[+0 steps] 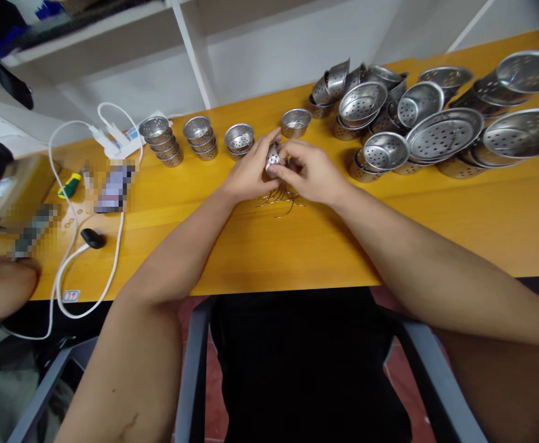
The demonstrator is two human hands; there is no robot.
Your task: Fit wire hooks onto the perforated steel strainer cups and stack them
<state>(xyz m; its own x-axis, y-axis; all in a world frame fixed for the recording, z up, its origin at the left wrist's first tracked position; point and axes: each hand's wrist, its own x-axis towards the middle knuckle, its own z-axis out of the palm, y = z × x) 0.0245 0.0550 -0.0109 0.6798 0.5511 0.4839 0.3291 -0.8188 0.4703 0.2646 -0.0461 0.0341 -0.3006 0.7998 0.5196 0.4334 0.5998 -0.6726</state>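
Note:
Both hands meet over the middle of the wooden table. My left hand is closed around a small perforated metal cup, which is tilted. My right hand grips the same cup from the right, its thumb pressed on the cup. Several thin curved wires lie on the table just below the hands. Behind them stands a single perforated cup. A short stack of cups is beside my left fingertips.
Two more cup stacks stand left. Many perforated cups and larger strainers crowd the back right. A power strip, white cables, a phone and a person's arm are at the left.

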